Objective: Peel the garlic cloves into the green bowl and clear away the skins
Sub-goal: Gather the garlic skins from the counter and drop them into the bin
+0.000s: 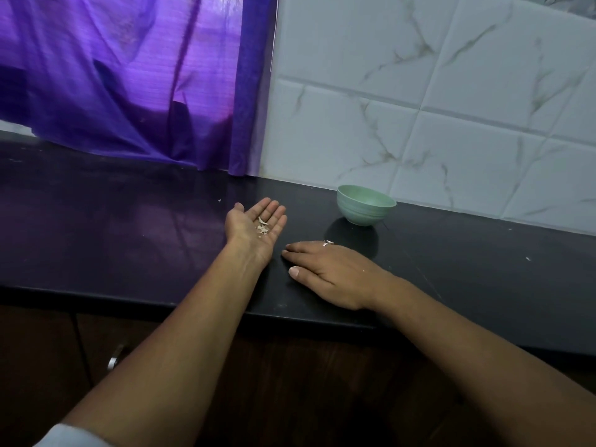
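Skin clean-up, likely nearly done
Left hand (pixel 245 232), uncurled palm-up, carries garlic skins (pixel 263 224); right hand (pixel 333 274) flat near counter's (pixel 129 240) front edge; flecks (pixel 528 258) remain

A small pale-green bowl (pixel 366 206) stands upright on the glossy black countertop (pixel 129 237), close to the tiled wall (pixel 451 108). Its ringed outer wall is mirrored in the dark surface, and what it holds cannot be seen from this angle. A little heap of papery, off-white garlic skins (pixel 263 225) lies in the upturned palm of the left hand (pixel 246 225), which rests with straight fingers on the counter to the left of the bowl. One more pale scrap (pixel 328 242) clings to the back of the right hand (pixel 335 272), just in front of the bowl. A few tiny white flecks (pixel 528 258) dot the counter, well apart from both.
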Tool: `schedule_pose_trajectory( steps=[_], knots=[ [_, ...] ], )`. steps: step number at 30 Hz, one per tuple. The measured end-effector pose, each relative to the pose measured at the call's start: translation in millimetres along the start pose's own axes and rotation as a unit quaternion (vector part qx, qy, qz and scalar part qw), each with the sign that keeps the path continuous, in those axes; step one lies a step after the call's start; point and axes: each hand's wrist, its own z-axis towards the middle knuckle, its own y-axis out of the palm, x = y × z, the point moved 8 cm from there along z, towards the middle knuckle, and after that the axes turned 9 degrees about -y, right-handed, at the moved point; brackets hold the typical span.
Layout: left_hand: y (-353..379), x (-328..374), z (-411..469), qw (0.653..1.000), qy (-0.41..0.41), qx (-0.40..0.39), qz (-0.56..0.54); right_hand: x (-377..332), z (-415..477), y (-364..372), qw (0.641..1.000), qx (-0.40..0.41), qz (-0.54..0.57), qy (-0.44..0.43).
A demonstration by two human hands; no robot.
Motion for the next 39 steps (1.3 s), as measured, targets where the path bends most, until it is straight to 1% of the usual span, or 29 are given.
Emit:
schedule_pose_trajectory(
  steps=[5, 8, 10, 12, 16, 18, 19, 20, 21, 22, 24, 25, 27, 28, 29, 30, 33, 34, 36, 39],
  knots=[
    [0, -1, -1, 1.000, 0.000, 0.002, 0.002, -4, 0, -9, 0.999, -0.003, -0.031, -0.022],
    [1, 0, -1, 1.000, 0.000, -0.001, -0.001, -1, -1, -12, 0.997, -0.019, -0.072, -0.029],
    [0, 1, -1, 1.000, 0.000, 0.002, -0.001, 8, -4, -15, 0.994, -0.029, -0.106, -0.027],
    [0, -1, -1, 1.000, -0.003, 0.002, 0.002, 24, -13, -17, 0.992, -0.031, -0.120, -0.002],
    [1, -2, 0, 1.000, -0.008, -0.005, 0.007, 43, -33, -13, 0.994, -0.006, -0.079, 0.075],
    [3, -3, 0, 1.000, -0.011, -0.007, 0.008, 41, -32, -11, 0.995, 0.017, -0.051, 0.086],
    [3, -3, 0, 1.000, -0.013, -0.008, 0.010, 39, -28, -12, 0.996, 0.033, -0.025, 0.082],
    [3, -4, 0, 1.000, -0.016, -0.007, 0.010, 38, -23, -12, 0.994, 0.056, 0.025, 0.087],
    [4, -5, 0, 1.000, -0.020, -0.008, 0.011, 40, -18, -12, 0.985, 0.081, 0.103, 0.109],
    [4, -6, 0, 1.000, -0.024, -0.009, 0.012, 43, -14, -11, 0.964, 0.105, 0.202, 0.141],
    [4, -8, 0, 0.999, -0.033, -0.012, 0.008, 47, -4, -9, 0.890, 0.143, 0.388, 0.193],
    [4, -8, 1, 0.999, -0.036, -0.014, 0.004, 48, 2, -11, 0.856, 0.158, 0.445, 0.210],
    [3, -8, 1, 0.999, -0.041, -0.016, -0.003, 49, 13, -21, 0.811, 0.186, 0.507, 0.225],
    [3, -9, 1, 0.999, -0.044, -0.017, -0.007, 49, 19, -29, 0.796, 0.199, 0.526, 0.224],
    [4, -9, 1, 0.999, -0.046, -0.018, -0.010, 49, 24, -37, 0.790, 0.206, 0.534, 0.220],
    [4, -8, 1, 0.999, -0.046, -0.019, -0.012, 48, 31, -44, 0.797, 0.205, 0.526, 0.214],
    [5, -9, 0, 0.999, -0.046, -0.023, -0.015, 42, 47, -65, 0.862, 0.187, 0.428, 0.197],
    [5, -9, 0, 0.998, -0.048, -0.025, -0.016, 41, 50, -70, 0.874, 0.191, 0.404, 0.191],
    [5, -10, 2, 0.998, -0.052, -0.027, -0.020, 38, 57, -78, 0.887, 0.197, 0.378, 0.181],
    [3, -10, 4, 0.998, -0.055, -0.025, -0.026, 34, 66, -81, 0.915, 0.179, 0.320, 0.168]
  ],
)
